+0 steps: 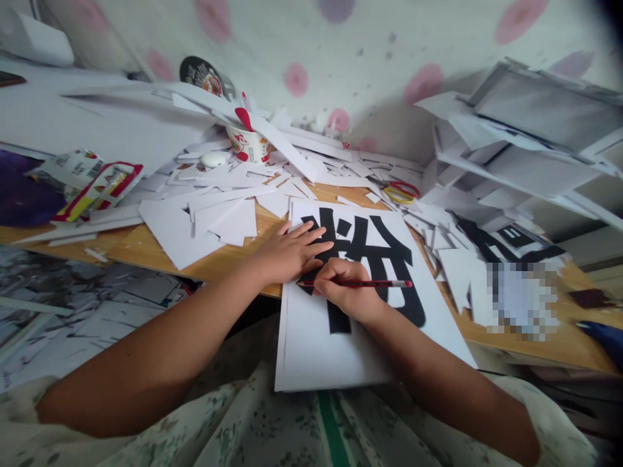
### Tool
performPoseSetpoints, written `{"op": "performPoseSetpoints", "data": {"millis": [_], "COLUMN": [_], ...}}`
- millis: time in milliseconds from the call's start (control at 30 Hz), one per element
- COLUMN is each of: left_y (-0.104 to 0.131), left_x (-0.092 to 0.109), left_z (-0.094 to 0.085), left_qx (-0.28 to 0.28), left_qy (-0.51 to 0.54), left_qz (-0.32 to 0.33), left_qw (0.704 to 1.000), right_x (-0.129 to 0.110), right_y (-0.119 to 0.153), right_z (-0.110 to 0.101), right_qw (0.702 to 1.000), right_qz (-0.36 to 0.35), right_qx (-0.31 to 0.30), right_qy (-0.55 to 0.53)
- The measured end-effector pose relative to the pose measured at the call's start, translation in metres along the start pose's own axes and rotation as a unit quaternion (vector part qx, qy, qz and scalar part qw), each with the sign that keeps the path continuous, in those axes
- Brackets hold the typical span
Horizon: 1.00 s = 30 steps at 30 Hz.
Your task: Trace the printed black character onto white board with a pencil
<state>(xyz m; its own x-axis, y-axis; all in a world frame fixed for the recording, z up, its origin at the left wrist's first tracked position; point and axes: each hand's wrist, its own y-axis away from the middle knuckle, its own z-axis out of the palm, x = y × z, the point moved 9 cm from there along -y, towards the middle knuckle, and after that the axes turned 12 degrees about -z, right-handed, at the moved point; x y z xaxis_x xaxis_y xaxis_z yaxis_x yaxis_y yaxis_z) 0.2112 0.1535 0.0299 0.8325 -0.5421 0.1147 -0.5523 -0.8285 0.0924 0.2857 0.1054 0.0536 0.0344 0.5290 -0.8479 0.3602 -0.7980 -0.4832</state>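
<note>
A large black Chinese character cutout [360,243] lies on a stack of white paper [316,363] at the desk's front edge. My left hand [294,253] rests flat with fingers spread over the upper left of the character. In my right hand [348,288] is a dark red and black pencil [379,283], pinched near its sharpened end. The pencil's tip points left, at the character's left edge, just below my left hand. Whether the tip touches the paper I cannot tell. My hands cover part of the character's left half.
Paper scraps [224,220] are strewn over the wooden desk [265,256]. Scissors [402,191] with red and yellow handles lie behind the stack. A paper cup [248,144] holds a red spoon. White shelves [525,162] stand at right, near more black cutouts [516,243]. Snack wrappers [100,188] lie left.
</note>
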Motion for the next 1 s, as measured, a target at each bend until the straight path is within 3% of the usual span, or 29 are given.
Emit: {"op": "performPoseSetpoints", "data": {"millis": [667,1000], "left_y": [-0.001,-0.002], "left_x": [-0.001,-0.002], "left_z": [0.0,0.003], "left_qx": [0.012,0.015], "left_qy": [-0.001,-0.002], "left_qz": [0.0,0.001], "left_qw": [1.0,1.0], "right_x": [-0.002,0.005], "right_y": [-0.001,0.001], "right_z": [-0.008,-0.011], "right_qw": [0.999,0.997], "right_qz": [0.029,0.058], "right_qx": [-0.04,-0.014], "right_qy": [-0.008,-0.041]}}
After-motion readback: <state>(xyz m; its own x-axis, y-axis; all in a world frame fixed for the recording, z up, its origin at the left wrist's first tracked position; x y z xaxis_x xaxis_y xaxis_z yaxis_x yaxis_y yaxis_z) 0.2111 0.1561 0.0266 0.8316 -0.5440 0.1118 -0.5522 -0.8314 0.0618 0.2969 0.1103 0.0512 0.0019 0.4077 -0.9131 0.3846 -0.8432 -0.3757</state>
